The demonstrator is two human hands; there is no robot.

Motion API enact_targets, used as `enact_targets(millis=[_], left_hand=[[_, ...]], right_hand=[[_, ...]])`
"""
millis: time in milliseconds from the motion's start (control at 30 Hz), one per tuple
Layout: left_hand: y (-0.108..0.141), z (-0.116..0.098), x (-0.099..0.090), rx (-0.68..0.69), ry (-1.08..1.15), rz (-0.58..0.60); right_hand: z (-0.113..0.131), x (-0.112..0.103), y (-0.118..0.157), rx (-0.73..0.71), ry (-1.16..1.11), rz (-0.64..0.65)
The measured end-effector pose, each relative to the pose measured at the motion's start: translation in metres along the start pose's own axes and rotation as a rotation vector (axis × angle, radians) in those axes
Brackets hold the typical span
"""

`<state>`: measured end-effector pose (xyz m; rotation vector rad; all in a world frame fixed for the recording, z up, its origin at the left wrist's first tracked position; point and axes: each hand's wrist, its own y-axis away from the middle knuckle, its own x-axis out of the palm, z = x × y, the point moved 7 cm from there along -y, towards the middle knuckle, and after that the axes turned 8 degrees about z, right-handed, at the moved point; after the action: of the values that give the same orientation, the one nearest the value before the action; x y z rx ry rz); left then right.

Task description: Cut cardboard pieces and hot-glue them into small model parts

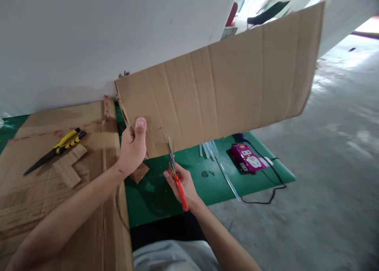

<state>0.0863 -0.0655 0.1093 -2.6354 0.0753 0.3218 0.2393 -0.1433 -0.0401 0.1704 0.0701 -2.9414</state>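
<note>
A long brown cardboard sheet (231,77) slants up to the right in front of me. My left hand (134,146) is closed on its lower left end, thumb on the near face and the other fingers hidden behind. Red-handled scissors (180,186) are in my right hand (185,182), fingers through or around the handles. Their blades point up at the sheet's lower edge, to the right of my left thumb; whether the sheet lies between the blades I cannot tell. A small wooden piece (139,173) lies below the left hand.
On a flattened cardboard box (97,184) at left lie yellow-black long-nose pliers (60,148) and an L-shaped cardboard piece (70,166). The green table (166,200) carries clear strips (220,160) and a purple power strip (247,158) with a black cord. A white wall (103,34) stands behind.
</note>
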Motion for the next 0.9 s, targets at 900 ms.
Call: enact_targets(millis=[900], left_hand=[[0.0005, -0.0031, 0.0017, 0.012, -0.037, 0.070]], right_hand=[[-0.0028, 0.0009, -0.0031, 0.043, -0.041, -0.003]])
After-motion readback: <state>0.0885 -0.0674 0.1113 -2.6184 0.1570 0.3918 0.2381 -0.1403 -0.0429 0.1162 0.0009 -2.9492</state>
